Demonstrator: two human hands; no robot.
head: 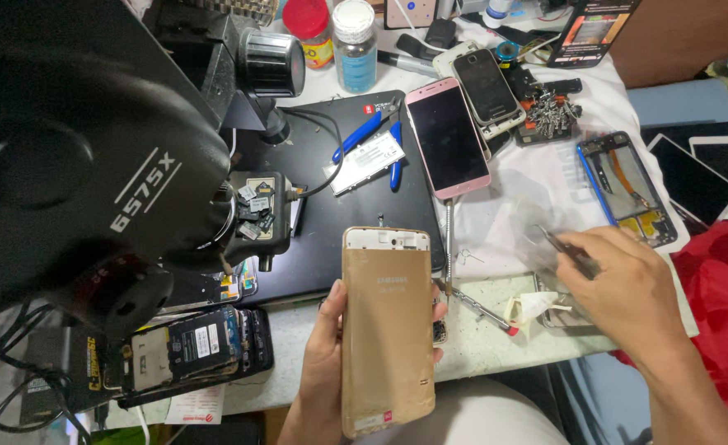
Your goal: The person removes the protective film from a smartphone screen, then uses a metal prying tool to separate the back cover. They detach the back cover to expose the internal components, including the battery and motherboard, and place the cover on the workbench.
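Lying on the black mat (355,206): pink slab smartphone (448,138), blue-handled metal cutters (378,136); standing behind: red-capped plastic jar (310,29).

A: What does the gold phone (387,330) look like?
B: A slim gold handset, back cover facing up, its top end stripped to white, held upright near the front edge.
A: And the tweezers (568,252)?
B: Thin, metal, to the right, tips pointing far-left.

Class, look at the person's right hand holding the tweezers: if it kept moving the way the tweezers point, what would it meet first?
The right hand points its tweezers up-left. Probably the crumpled clear plastic film on the white cloth comes first, then the pink phone; depth is unclear.
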